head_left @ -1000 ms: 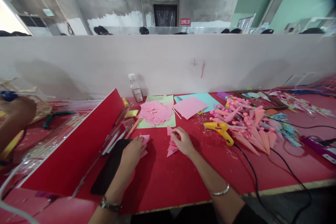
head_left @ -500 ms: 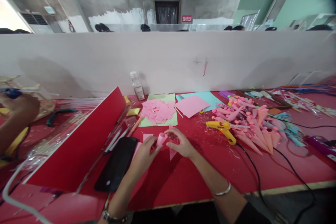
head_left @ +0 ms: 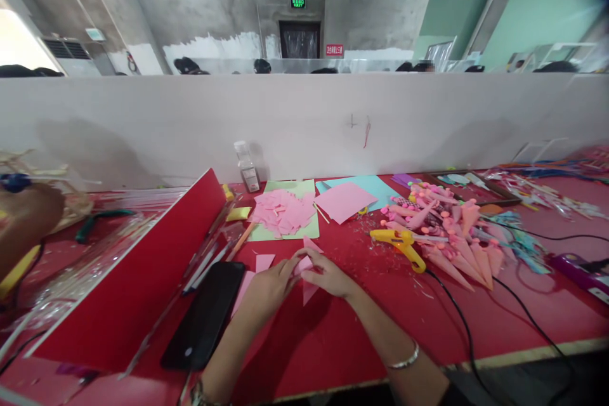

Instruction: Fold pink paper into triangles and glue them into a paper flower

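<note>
Between my two hands is a curled piece of pink paper [head_left: 303, 265], partly hidden by the fingers. My left hand [head_left: 272, 284] is closed on its left side, and my right hand [head_left: 330, 274] grips it from the right with bent fingers. Pink paper also shows above and below the right fingertips; whether it is the same piece I cannot tell. Flat pink paper pieces [head_left: 264, 262] lie beside my left hand. Beyond the hands, a heap of small pink paper cuttings [head_left: 284, 210] rests on a light green sheet [head_left: 309, 228].
A yellow glue gun [head_left: 399, 242] lies by a pile of pink paper cones [head_left: 464, 235] at right, its black cord trailing forward. A black phone [head_left: 204, 317] and a slanted red board [head_left: 137, 285] are at left. A bottle [head_left: 248, 168] stands near the white partition [head_left: 190, 120]. Another person's hand [head_left: 35, 216] is far left.
My hands have come closer together around the pink paper. Its rolled open end, visible before, is now mostly covered by my fingers. The camera view has tilted slightly upward.
</note>
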The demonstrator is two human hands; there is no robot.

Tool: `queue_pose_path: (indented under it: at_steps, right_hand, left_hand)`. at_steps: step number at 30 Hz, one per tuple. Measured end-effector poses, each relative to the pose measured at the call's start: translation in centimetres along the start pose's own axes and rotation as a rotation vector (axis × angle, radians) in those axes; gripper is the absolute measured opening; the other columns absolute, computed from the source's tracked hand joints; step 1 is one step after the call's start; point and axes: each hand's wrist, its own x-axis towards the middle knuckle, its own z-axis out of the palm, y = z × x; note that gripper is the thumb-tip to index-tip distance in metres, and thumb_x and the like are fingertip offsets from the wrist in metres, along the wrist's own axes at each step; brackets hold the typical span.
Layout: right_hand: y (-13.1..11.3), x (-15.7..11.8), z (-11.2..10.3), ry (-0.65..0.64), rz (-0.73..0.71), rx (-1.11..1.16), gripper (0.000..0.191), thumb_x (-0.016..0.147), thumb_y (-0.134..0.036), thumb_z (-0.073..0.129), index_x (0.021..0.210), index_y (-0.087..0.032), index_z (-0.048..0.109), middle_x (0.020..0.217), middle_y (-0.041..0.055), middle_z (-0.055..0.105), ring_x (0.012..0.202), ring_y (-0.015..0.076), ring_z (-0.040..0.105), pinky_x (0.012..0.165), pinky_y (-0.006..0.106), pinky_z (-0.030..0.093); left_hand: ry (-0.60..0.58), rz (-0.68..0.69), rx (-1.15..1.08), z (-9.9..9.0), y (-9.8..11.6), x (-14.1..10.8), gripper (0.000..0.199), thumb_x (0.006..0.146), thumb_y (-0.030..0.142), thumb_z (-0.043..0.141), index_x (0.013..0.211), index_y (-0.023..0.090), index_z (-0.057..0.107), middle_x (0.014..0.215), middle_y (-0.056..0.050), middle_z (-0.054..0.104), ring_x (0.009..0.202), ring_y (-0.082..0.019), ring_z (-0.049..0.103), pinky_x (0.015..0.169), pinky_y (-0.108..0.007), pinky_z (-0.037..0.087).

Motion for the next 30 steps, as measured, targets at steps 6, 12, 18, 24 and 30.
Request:
queue_pose_path:
  at_steps: [6, 12, 18, 24, 30]
  right_hand:
    - [0.2, -0.3, 0.2, -0.038, 0.048, -0.01, 0.037, 0.074, -0.027, 0.055, 0.11, -0.021, 0.047, 0.112, 0.0037, 0.048, 0.106, 0.0147, 0.044, 0.093, 0.029, 0.032]
    - [0.9, 0.1, 0.6, -0.005, 0.143, 0.203, 0.036, 0.074, -0.031, 0.055, 0.107, -0.02, 0.046, 0.088, -0.0006, 0.054, 0.079, 0.01, 0.053, 0.076, 0.025, 0.042]
    - [0.7, 0.4, 0.4, 0.068, 0.085, 0.115, 0.021, 0.072, -0.033, 0.057, 0.089, -0.019, 0.057, 0.09, 0.0006, 0.054, 0.082, 0.0119, 0.052, 0.075, 0.024, 0.041]
    - [0.7, 0.7, 0.1, 0.14, 0.022, -0.028, 0.014, 0.073, -0.032, 0.058, 0.074, -0.018, 0.06, 0.093, 0.0025, 0.054, 0.089, 0.0141, 0.05, 0.081, 0.028, 0.038]
    - [0.9, 0.5, 0.4, 0.157, 0.021, -0.016, 0.019, 0.072, -0.036, 0.057, 0.074, -0.017, 0.062, 0.095, 0.0044, 0.053, 0.091, 0.0145, 0.05, 0.083, 0.028, 0.039]
  left_hand:
    - [-0.056, 0.039, 0.018, 0.1, 0.1, 0.1, 0.037, 0.083, 0.018, 0.033, 0.119, 0.017, 0.04, 0.112, -0.012, 0.055, 0.092, -0.018, 0.058, 0.069, -0.025, 0.046]
    - [-0.011, 0.06, 0.048, 0.1, 0.2, 0.3, 0.037, 0.084, 0.02, 0.031, 0.119, 0.015, 0.041, 0.087, -0.009, 0.06, 0.078, -0.018, 0.059, 0.06, -0.022, 0.045]
    - [-0.019, -0.004, 0.166, 0.3, 0.3, 0.2, 0.031, 0.086, 0.02, 0.031, 0.112, 0.016, 0.047, 0.085, -0.008, 0.061, 0.072, -0.015, 0.06, 0.054, -0.02, 0.04]
    - [-0.06, -0.116, 0.155, 0.2, 0.2, -0.6, 0.033, 0.088, 0.029, 0.025, 0.087, 0.015, 0.055, 0.071, -0.009, 0.065, 0.06, -0.016, 0.061, 0.05, -0.021, 0.037]
    - [-0.043, -0.249, 0.027, -0.2, -0.3, -1.5, 0.03, 0.087, 0.035, 0.03, 0.089, 0.019, 0.056, 0.068, -0.006, 0.066, 0.061, -0.017, 0.061, 0.049, -0.02, 0.034]
